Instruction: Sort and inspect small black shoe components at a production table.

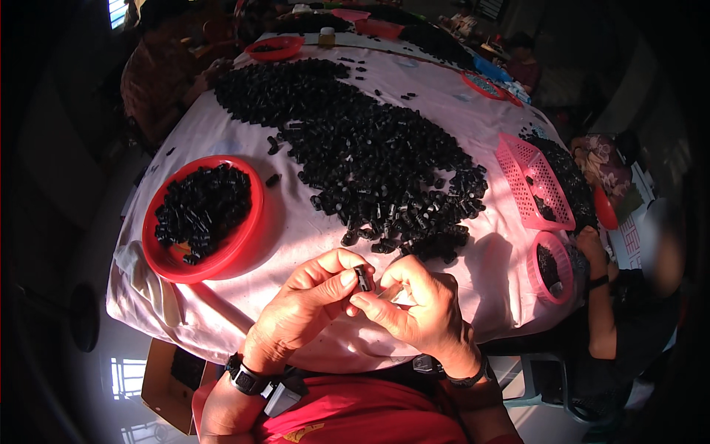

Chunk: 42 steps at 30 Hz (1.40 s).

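My left hand [310,296] pinches a small black cylindrical plastic part [362,278] between thumb and fingers, close to the table's near edge. Right beside it, my right hand [421,307] is closed, its thumb reaching to the part. Something thin and pale [399,296] shows within the right hand's fingers, but I cannot make out what it is. Just beyond both hands spreads a large pile of similar black parts [370,155]. To the left, a red basin [257,214] holds more of them.
A pink cloth [310,325] covers the table. On the right stand a pink perforated basket [510,177] and a round pink basket [566,288], with a co-worker's arm [600,311] close by. Another person [159,81] sits at the far left. A cardboard box [159,370] is below the table.
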Tool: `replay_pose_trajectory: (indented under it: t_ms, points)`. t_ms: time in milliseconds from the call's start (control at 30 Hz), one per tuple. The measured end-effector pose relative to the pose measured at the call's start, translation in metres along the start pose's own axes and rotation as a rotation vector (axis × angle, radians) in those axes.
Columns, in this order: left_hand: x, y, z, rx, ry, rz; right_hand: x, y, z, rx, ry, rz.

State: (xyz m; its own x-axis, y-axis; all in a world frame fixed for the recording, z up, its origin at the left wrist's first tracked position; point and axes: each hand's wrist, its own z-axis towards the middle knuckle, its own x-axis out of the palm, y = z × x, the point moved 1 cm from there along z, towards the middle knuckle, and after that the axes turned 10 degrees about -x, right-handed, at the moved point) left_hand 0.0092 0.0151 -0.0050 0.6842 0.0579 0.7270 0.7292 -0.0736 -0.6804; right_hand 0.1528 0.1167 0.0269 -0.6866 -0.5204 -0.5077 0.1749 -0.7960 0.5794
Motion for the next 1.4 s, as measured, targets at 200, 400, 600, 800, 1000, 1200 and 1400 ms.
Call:
replay_pose_trajectory:
  t_ms: [200,400,600,800,1000,1200,1400]
  points:
    - [0.0,0.002,-0.002,-0.055,0.023,0.059,-0.001,-0.006,0.0,0.01,0.069,-0.119]
    - [0.005,0.0,-0.003,-0.083,0.007,0.076,-0.002,-0.01,-0.002,-0.072,0.098,-0.225]
    - [0.001,0.003,-0.001,-0.059,0.018,0.145,-0.001,-0.011,-0.002,-0.113,0.103,-0.309]
    - [0.001,0.004,-0.002,-0.052,0.014,0.165,-0.001,-0.012,-0.002,-0.125,0.097,-0.326]
    - [0.005,0.003,-0.002,-0.076,0.007,0.143,0.002,-0.013,-0.003,-0.14,0.062,-0.336]
    - [0.005,0.001,-0.003,-0.074,-0.029,0.156,0.001,-0.011,-0.002,-0.149,0.06,-0.345]
    - [0.002,0.001,-0.003,-0.073,-0.027,0.21,0.003,-0.011,-0.003,-0.14,0.076,-0.344]
